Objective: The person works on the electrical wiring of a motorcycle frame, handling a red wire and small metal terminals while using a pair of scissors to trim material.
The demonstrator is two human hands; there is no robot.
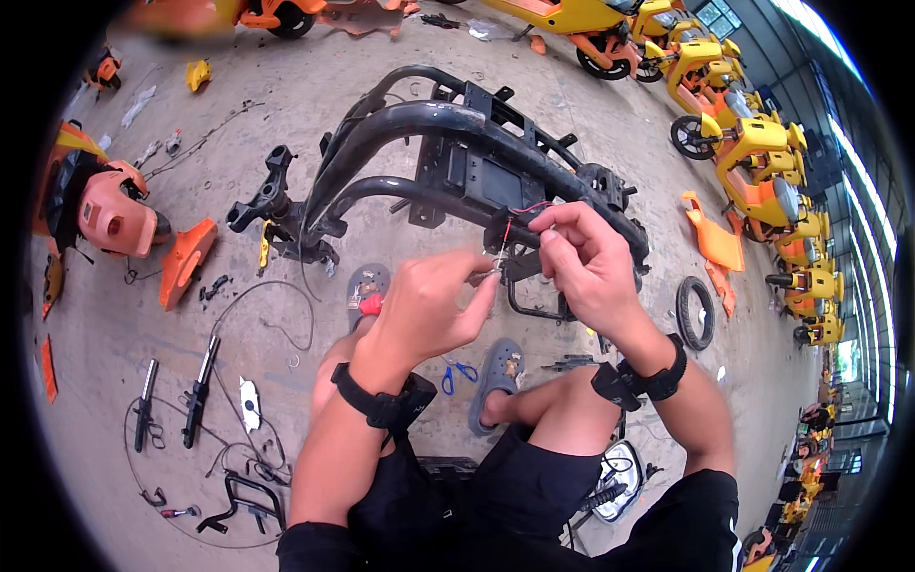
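My left hand [429,300] is closed in a pinch on a small wire end or connector [499,267], too small to make out exactly. Just up and right of it, my right hand [586,262] pinches around a thin red-and-black wire [508,231], its fingertips beside a small dark part. Both hands are in front of the black metal scooter frame [419,124], which lies across the floor with its fork clamp [267,195] at the left.
Grey clogs [496,377] are on my feet, near blue scissors [457,377]. Around me lie shock absorbers [198,391], cables, a tyre [694,315] and orange panels [186,262]. Yellow scooters [762,181] line the right and back; a dismantled pink-orange scooter [119,205] stands left.
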